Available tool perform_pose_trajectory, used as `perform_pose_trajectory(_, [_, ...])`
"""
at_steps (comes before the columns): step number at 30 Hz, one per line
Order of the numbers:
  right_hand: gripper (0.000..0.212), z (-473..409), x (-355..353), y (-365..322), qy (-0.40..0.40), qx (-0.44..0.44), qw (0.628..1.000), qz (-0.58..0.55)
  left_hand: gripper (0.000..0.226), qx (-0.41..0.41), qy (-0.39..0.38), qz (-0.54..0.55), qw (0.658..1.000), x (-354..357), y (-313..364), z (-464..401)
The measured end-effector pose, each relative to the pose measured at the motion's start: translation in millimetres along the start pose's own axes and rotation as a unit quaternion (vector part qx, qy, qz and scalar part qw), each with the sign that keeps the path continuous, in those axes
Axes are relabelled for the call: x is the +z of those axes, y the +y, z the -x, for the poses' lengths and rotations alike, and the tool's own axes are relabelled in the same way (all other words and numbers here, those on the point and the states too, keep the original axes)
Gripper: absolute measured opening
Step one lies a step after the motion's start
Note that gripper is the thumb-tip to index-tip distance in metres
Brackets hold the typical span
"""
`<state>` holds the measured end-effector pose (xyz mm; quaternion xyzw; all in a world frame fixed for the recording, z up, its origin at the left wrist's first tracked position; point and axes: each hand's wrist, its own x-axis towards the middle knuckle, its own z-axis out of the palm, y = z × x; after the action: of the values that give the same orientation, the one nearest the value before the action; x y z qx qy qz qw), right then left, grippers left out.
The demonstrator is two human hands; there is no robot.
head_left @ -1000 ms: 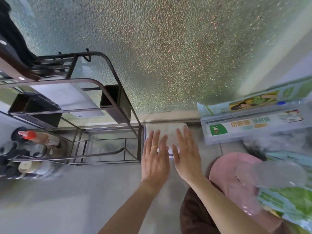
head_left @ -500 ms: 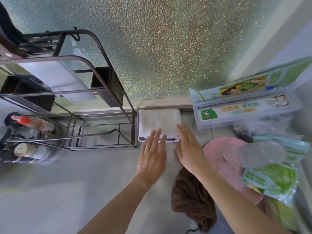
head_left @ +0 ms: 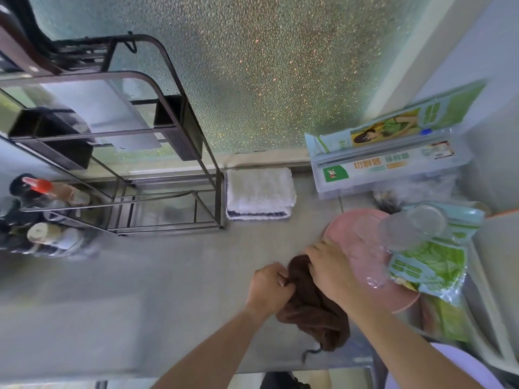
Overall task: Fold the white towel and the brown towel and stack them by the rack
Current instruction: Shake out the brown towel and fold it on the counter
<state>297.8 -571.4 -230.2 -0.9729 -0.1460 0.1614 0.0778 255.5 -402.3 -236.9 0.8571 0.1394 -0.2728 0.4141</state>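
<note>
The white towel (head_left: 259, 193) lies folded flat on the grey counter, its left edge right beside the dark metal rack (head_left: 168, 175). Nearer to me the brown towel (head_left: 311, 310) sits crumpled in a heap on the counter. My left hand (head_left: 268, 289) is closed on the brown towel's left side. Over the top end of that towel my right hand (head_left: 328, 266) has its fingers curled into the cloth. Both hands are well clear of the white towel.
A pink plate (head_left: 362, 248) with a clear glass (head_left: 412, 228) and green packets (head_left: 429, 265) crowds the right side. A cling-film box (head_left: 387, 169) lies at the back right against the frosted glass wall. Bottles (head_left: 42, 189) stand left of the rack.
Both hands left the folded white towel and drew back toward me. They have taken hold of the crumpled brown towel.
</note>
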Motion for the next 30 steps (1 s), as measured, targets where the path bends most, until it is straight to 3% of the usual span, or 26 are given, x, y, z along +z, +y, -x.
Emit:
perform_pose_trajectory(3, [0.02, 9.6, -26.1, -12.3, -0.016, 0.036, 0.988, -0.146, 0.017, 0.028, -0.023, 0.048, 0.998, -28.9, -0.3, 14.7])
perform_pose_trajectory(7, [0.019, 23.3, -61.7, -44.2, -0.044, 0.026, 0.974, -0.219, 0.035, 0.075, -0.11, 0.093, 0.987, -77.1, -1.5, 39.7])
perform_pose_trajectory(10, [0.027, 32.6, -86.2, -80.9, -0.063, -0.005, 0.964, -0.258, 0.018, 0.096, -0.152, 0.114, 0.977, -110.2, -6.7, 59.9])
perform_pose_trajectory(15, [0.04, 51.8, -119.6, -157.9, -0.034, -0.031, 0.941, -0.335, 0.029, 0.168, -0.126, 0.165, 0.964, -168.9, -30.0, 101.7])
perform_pose_trajectory(23, [0.037, 86.7, -159.5, -270.6, 0.03, -0.076, 0.956, -0.28, 0.032, 0.256, 0.034, -0.032, 0.966, -284.5, -78.6, 172.4])
perform_pose_trajectory(30, [0.028, 109.9, -175.1, -324.3, 0.048, -0.082, 0.992, -0.079, 0.024, 0.282, 0.091, -0.179, 0.938, -370.8, -111.7, 216.3])
